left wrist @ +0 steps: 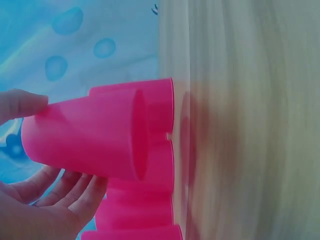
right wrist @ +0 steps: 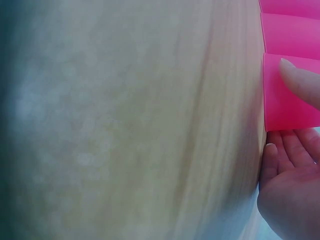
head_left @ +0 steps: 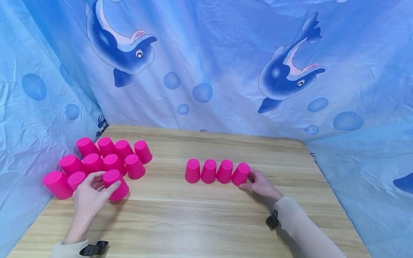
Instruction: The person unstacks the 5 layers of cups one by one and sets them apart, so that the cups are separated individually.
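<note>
My left hand (head_left: 90,195) grips a pink plastic cup (head_left: 117,185) mouth down, thumb on one side and fingers on the other. In the left wrist view the rim of this cup (left wrist: 85,135) is raised off the table. Further right, several upside-down pink cups (head_left: 209,171) stand side by side in a straight row. My right hand (head_left: 259,184) holds the rightmost cup (head_left: 240,174) of that row between thumb and fingers. Its rim meets the table in the right wrist view, where the thumb (right wrist: 300,82) lies across the cup's side.
Several more upturned pink cups (head_left: 93,163) are grouped in rows at the table's left edge, close to my left hand. The wooden table (head_left: 193,222) has blue dolphin-printed curtains (head_left: 226,71) behind it and at both sides.
</note>
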Demonstrator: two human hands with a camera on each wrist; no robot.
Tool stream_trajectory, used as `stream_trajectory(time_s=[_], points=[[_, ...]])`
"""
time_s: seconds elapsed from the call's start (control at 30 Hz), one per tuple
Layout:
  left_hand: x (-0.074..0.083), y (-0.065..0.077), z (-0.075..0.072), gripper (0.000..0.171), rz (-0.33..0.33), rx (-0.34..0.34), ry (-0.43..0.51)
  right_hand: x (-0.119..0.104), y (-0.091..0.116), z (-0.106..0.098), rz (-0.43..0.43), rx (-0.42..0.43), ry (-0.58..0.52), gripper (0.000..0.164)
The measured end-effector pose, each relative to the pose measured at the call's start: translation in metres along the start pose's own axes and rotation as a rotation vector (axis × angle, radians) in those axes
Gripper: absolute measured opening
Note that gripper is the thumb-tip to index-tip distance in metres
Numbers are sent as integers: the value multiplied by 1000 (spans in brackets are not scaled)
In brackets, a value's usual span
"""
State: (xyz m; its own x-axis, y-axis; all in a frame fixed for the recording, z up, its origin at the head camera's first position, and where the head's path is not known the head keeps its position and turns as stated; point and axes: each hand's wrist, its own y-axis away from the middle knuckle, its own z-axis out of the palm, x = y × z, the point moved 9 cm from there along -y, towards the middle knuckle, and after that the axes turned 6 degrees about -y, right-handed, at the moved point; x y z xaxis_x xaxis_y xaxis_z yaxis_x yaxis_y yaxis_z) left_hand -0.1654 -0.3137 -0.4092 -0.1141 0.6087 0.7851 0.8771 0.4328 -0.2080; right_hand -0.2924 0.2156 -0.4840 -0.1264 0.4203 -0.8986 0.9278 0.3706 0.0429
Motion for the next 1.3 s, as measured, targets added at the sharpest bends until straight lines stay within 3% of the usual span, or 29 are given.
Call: stream_trajectory(time_s=[0.3,0.77,0.97,1.13,1.3], points=[[-19,-5,-7,63,-57,16,-193,1,0,0,2,2,-15,59],[-32,-11,-11,64,-84,36,-207,-1,0,1,-24,1,-14,61],[-30,-11,-12,66,-81,35,-216,-25,9,3,-48,-13,-35,56],[-23,-12,-13,78,-87,31,-215,-40,14,4,-32,-31,-35,54],[-3,-12,-25,80,-23,128,-178,-31,11,4,-38,-34,-50,55]])
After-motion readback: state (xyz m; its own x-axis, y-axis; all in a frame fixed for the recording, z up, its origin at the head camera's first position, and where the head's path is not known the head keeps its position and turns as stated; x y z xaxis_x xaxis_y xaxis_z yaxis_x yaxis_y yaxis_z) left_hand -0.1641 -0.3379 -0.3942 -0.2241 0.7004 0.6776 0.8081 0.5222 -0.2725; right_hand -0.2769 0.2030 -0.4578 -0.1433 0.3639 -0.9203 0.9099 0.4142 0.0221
